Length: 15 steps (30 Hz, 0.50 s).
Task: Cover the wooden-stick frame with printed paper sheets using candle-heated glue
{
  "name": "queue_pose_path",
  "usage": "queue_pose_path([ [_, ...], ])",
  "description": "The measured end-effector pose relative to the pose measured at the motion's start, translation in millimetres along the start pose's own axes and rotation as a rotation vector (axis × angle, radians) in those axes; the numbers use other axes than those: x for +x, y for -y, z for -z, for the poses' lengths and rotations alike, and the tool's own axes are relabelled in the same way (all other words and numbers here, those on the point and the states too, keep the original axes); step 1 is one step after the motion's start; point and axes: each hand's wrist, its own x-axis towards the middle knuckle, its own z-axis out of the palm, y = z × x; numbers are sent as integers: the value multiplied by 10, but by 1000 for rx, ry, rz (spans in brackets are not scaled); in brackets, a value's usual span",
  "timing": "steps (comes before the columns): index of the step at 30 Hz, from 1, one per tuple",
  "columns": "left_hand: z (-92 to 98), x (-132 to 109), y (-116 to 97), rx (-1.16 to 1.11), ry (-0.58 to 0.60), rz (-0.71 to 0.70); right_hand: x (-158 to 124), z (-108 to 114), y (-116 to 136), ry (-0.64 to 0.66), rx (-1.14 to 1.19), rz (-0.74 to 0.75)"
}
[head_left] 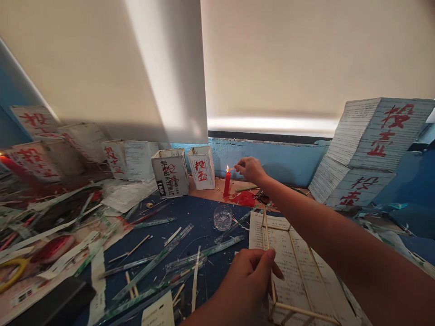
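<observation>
A red candle [227, 184] stands upright and lit near the wall, with red wax around its base. My right hand [250, 170] reaches out beside it, fingers pinched on a small thin stick [232, 169] whose tip touches the flame. Closer to me, my left hand [249, 276] is closed on one side of a frame of thin wooden sticks [301, 267]. Beneath that frame lies a printed sheet [254, 226]. Part of the frame's lower end is cut off by the picture's edge.
Paper-covered boxes with red characters stand at the back [201, 167], left and right [362, 181]. A clear round container [223, 218], plastic strips [176, 242] and loose sticks litter the dark blue surface. Yellow-handled scissors [15, 274] lie far left.
</observation>
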Motion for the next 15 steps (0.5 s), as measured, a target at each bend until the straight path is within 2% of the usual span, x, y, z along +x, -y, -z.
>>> queue_pose_path([
  [4, -16, 28, 48, 6, -24, -18, 9, 4, 1, 2, 15, 4],
  [15, 4, 38, 34, -23, 19, -24, -1, 4, -10, -23, 4, -6],
])
